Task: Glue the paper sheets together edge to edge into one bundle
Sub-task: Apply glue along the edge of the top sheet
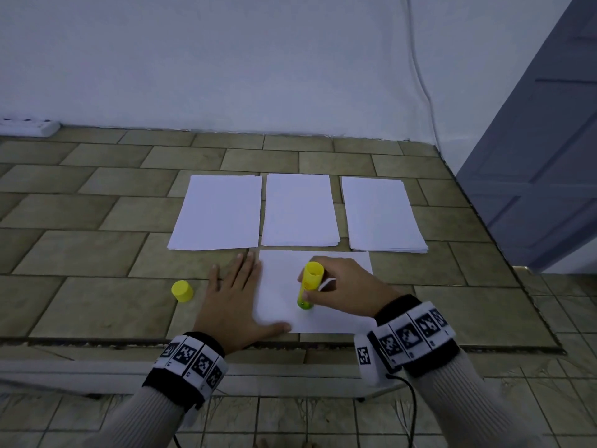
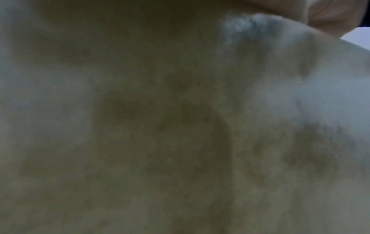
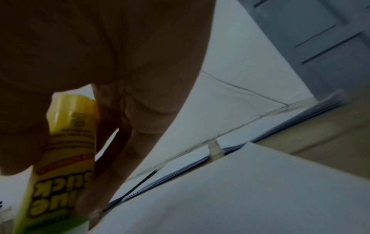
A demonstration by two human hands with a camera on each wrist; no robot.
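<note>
Head view: the flat, spread left hand [image 1: 236, 303] presses a smooth white sheet [image 1: 342, 313] on the tiled floor [image 1: 97, 253]; the right hand [image 1: 347, 287] grips an upright yellow glue stick [image 1: 308, 286], three paper stacks [image 1: 298, 210] beyond. Left wrist view: blurred tile only. Right wrist view: curled fingers [image 3: 120, 158] around the glossy cylindrical stick.

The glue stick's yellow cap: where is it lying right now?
In the head view the yellow cap sits on the tiled floor, just left of the flat left hand and apart from the single sheet.
</note>
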